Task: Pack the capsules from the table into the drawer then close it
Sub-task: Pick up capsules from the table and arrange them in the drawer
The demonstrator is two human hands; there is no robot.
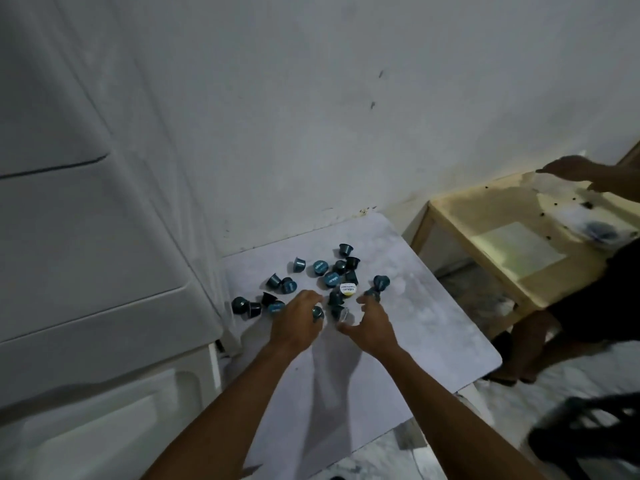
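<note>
About twenty dark teal capsules (pixel 329 271) and one white-lidded capsule (pixel 348 289) lie scattered on the far half of the white table (pixel 433 327). The left hand (pixel 298 320) curls around one capsule; the right hand (pixel 372 323) hovers spread. The table's near half lies bare.

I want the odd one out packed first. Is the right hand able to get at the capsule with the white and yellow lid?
Probably yes: the right hand is open just short of the white-lidded capsule, lid up, with nothing covering it.
</note>
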